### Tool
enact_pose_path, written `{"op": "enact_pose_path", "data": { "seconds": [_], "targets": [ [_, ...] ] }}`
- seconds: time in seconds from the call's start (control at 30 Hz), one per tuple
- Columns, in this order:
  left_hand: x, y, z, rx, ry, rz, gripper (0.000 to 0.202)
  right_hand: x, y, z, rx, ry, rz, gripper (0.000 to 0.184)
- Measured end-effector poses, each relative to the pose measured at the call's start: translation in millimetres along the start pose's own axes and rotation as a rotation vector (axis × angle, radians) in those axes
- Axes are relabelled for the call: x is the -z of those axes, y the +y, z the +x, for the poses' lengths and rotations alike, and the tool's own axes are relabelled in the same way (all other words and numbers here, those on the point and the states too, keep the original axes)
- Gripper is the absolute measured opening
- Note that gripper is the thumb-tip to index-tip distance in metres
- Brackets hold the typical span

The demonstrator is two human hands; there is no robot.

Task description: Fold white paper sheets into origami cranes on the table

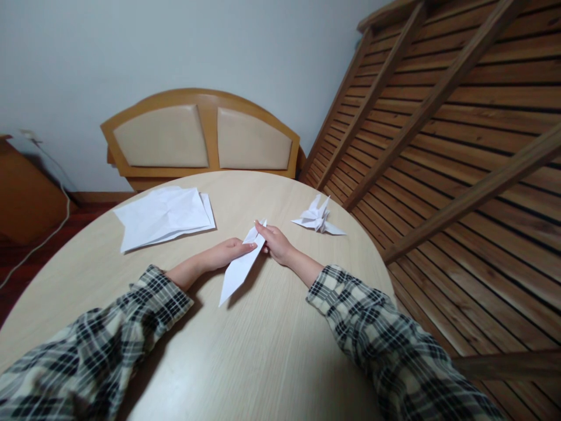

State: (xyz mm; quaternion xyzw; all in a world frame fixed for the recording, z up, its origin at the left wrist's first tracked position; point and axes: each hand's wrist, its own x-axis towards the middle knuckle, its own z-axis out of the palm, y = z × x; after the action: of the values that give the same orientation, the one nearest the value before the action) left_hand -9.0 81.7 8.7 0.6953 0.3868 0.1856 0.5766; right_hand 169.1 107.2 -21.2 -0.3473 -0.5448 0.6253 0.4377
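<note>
A white folded paper, long and pointed at its near end, is held a little above the table between both hands. My left hand grips its left edge, the thumb lying across the top. At the far end, my right hand pinches the paper between thumb and fingers; some of those fingers are hidden beneath it. To the right lie several folded paper cranes, bunched together. Over on the left rests a stack of creased white paper sheets.
Everything lies on a round pale wooden table. Behind it stands a wooden headboard with two cream panels against the wall. A slatted wooden bed frame leans along the right side. A white cable runs down at the far left.
</note>
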Motion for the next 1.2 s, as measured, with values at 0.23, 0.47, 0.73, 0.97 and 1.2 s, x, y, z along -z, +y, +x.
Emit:
{"op": "enact_pose_path", "data": {
  "seconds": [0.23,0.47,0.73,0.97,1.2],
  "targets": [
    [-0.4,0.7,-2.0,0.016,-0.035,0.009,0.058,-1.0,-4.8,1.0,0.026,0.056,0.104,0.058],
    [-0.4,0.3,-2.3,0.015,-0.047,-0.003,0.057,-2.9,-6.5,1.5,-0.009,0.081,0.118,0.060],
    [0.8,0.1,-0.3,0.028,-0.066,0.065,0.059,-2.6,-10.6,-5.3,-0.007,-0.040,-0.073,0.053],
    [-1.2,-2.2,1.7,0.020,-0.041,0.044,0.057,-4.3,-12.2,-9.1,0.001,-0.128,-0.127,0.046],
    [-0.5,-3.8,2.4,-0.008,-0.074,0.007,0.054,-3.7,-9.5,-6.4,-0.030,-0.126,-0.074,0.045]
  ]
}}
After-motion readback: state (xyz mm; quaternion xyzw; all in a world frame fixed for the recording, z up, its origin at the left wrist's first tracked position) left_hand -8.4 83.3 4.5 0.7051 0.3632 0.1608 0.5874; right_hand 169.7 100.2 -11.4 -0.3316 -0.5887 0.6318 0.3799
